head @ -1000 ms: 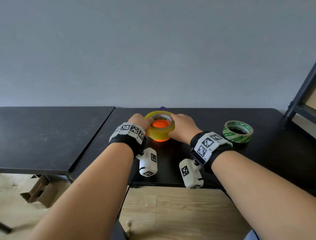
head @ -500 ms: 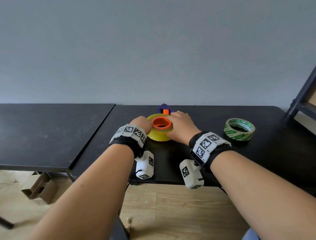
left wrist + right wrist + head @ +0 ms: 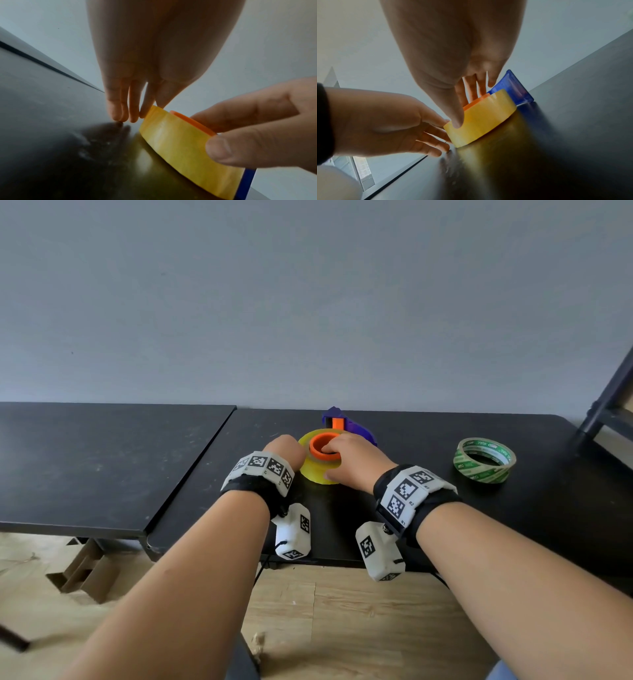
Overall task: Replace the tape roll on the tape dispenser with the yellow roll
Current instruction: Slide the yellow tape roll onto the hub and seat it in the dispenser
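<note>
The yellow tape roll lies flat on the black table, set around the orange hub of the purple-blue dispenser, which lies on its side. The hub's rim stands above the roll. My right hand pinches the roll: its thumb presses the outer wall and its fingers reach over the hub. My left hand stays at the roll's left edge, its straight fingertips touching the roll and the tabletop.
A green-printed tape roll lies flat to the right on the same table. A second black table adjoins on the left. A dark frame stands at the far right, and the grey wall is just behind the dispenser.
The yellow roll went from raised and tilted to flat around the orange hub, whose rim now rises above it. Both hands sank with it, and the purple dispenser body now shows behind.
</note>
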`<action>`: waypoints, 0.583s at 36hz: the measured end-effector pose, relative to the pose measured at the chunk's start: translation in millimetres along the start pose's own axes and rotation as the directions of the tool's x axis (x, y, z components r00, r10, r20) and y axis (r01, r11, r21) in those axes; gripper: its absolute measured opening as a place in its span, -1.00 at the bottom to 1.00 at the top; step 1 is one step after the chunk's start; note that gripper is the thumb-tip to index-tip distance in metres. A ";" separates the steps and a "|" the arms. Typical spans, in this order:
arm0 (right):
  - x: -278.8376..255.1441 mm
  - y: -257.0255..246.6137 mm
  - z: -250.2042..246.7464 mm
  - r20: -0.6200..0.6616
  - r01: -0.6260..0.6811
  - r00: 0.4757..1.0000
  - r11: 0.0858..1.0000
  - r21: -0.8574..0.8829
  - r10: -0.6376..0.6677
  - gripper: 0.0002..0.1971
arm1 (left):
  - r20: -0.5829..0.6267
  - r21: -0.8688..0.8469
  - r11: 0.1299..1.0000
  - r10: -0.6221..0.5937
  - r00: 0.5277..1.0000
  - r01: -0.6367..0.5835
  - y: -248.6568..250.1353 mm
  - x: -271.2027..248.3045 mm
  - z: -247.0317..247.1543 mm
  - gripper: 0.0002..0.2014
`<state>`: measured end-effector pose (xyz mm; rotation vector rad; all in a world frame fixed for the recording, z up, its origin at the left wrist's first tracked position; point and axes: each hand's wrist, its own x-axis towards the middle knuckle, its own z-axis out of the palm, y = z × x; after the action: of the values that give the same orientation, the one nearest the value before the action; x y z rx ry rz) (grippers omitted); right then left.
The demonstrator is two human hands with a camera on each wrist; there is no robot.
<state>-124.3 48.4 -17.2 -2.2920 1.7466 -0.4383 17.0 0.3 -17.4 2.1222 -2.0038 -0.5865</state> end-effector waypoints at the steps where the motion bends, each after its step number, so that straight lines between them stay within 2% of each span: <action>1: -0.1 -1.4 0.6 0.017 -0.010 1.000 1.000 0.014 0.009 -0.57 | 0.005 0.008 1.000 0.003 1.000 -0.003 -1.0 -0.3 0.3 -0.67; 6: 0.1 -3.3 1.7 0.032 -0.066 0.997 0.996 0.052 0.064 -0.53 | 0.003 -0.062 0.998 0.014 1.000 -0.014 -2.1 -8.1 -2.1 -0.64; 10: -3.0 0.2 -1.5 0.027 -0.121 0.993 0.982 0.143 0.118 -0.55 | -0.015 -0.072 0.996 0.051 0.999 -0.052 0.0 -9.7 -4.6 -0.73; 13: -5.6 3.1 -7.9 0.006 -0.146 0.989 0.965 0.219 0.148 -0.50 | -0.054 -0.189 0.979 0.072 0.996 -0.081 3.6 -9.1 -6.4 -0.70; 18: -6.7 10.1 -22.2 -0.043 -0.183 0.976 0.910 0.371 0.214 -0.52 | -0.126 -0.328 0.934 0.102 0.987 -0.139 15.7 -12.1 -13.2 -0.67; 21: -8.9 13.2 -28.5 -0.067 -0.186 0.965 0.838 0.512 0.255 -0.54 | -0.131 -0.365 0.921 0.095 0.987 -0.137 24.9 -11.3 -12.9 -0.65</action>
<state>-148.8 53.6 3.8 -1.7060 1.6771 -0.8976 -1.2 7.4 5.7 1.7587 -1.7753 -0.7437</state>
